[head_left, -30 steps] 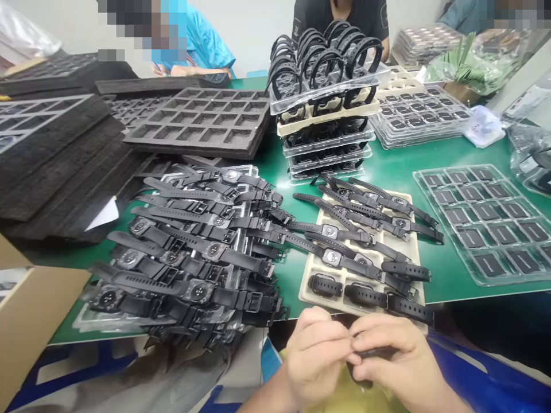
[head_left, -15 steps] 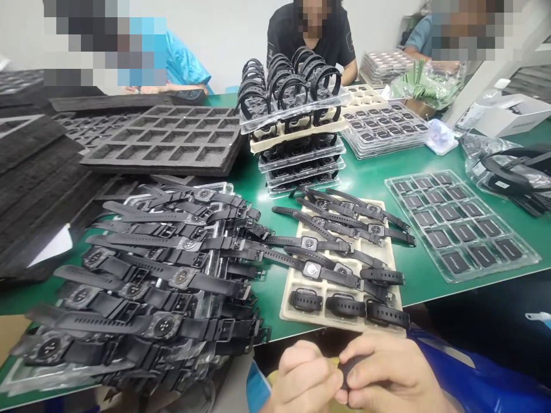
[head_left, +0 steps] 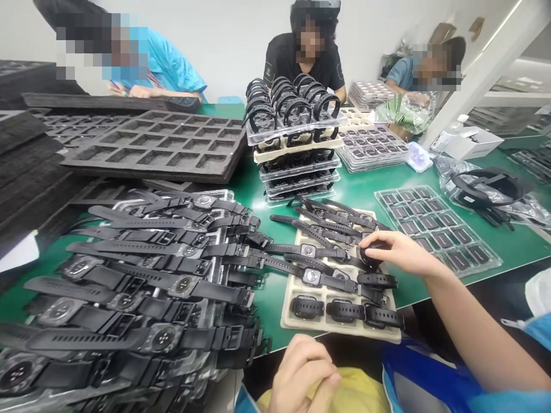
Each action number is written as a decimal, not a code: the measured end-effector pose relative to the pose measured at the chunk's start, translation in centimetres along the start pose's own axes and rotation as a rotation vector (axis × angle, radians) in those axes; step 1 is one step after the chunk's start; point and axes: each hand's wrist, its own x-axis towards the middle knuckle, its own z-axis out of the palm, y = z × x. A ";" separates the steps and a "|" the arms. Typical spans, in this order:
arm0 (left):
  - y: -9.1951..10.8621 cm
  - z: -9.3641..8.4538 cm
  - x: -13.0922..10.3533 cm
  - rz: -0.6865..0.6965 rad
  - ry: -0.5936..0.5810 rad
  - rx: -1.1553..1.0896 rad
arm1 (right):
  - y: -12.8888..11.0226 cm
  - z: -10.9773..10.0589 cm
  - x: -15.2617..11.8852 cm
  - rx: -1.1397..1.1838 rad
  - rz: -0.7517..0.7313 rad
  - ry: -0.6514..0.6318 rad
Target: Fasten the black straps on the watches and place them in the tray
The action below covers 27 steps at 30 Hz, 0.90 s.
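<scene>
My right hand reaches over the right side of a cream tray, its fingers closed round a black watch at the tray's upper right. Near the bottom edge of the view, my left hand is held above my yellow-clad lap with its fingers curled; whether anything is inside them is hidden. The cream tray bears looped watches in its front row and others with straps stretched out flat behind. A big heap of black watches with open straps lies to the left.
Stacked trays of looped watches stand behind. Black foam trays are at the left. A clear tray of black squares and a bagged black headset lie right. Three people sit across the green table.
My right hand has moved from beside my left hand up to the cream tray, with a black watch in its fingers. My left hand stays low. The view has shifted a little.
</scene>
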 end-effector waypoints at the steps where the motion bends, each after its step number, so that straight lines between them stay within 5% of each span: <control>1: -0.2 -0.2 -0.3 0.000 -0.012 -0.004 | 0.1 0.2 0.4 -0.036 -0.006 -0.020; 11: -0.8 -0.6 -1.1 -0.047 0.038 -0.025 | 0.4 0.8 -0.9 -0.349 -0.199 -0.025; 16: -1.0 -0.5 -0.9 -0.038 0.008 -0.039 | 1.6 -1.5 0.7 -0.571 -0.052 0.125; 27: -0.1 2.1 -1.4 -0.117 0.193 -0.053 | 0.9 -0.6 5.6 -0.800 0.158 -0.137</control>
